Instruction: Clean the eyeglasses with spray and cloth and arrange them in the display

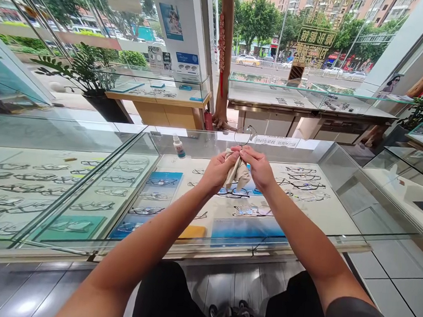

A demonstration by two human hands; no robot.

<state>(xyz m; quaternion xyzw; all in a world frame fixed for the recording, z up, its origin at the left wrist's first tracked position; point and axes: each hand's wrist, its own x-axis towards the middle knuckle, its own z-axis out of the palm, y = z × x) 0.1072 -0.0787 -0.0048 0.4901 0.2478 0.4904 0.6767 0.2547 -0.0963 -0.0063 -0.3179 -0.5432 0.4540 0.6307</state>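
A pair of thin-framed eyeglasses (243, 137) is held up over the glass counter, one round lens rising above my fingertips. My left hand (219, 171) is closed on a beige cleaning cloth (236, 174), whose folds hang down between both hands. Pinched at the lower part of the frame, my right hand (261, 169) grips the eyeglasses, its fingertips almost meeting those of the left. Part of the eyeglasses is hidden by the fingers and cloth. A small white spray bottle (179, 146) with a blue label stands upright on the counter, left of my hands.
Under the glass top of the display counter (198, 233) lie rows of eyeglasses (306, 185). Another glass case (48, 184) adjoins on the left. Further showcases (275, 97) stand by the windows, with a potted plant (89, 78) at the left. My legs are close to the counter's front edge.
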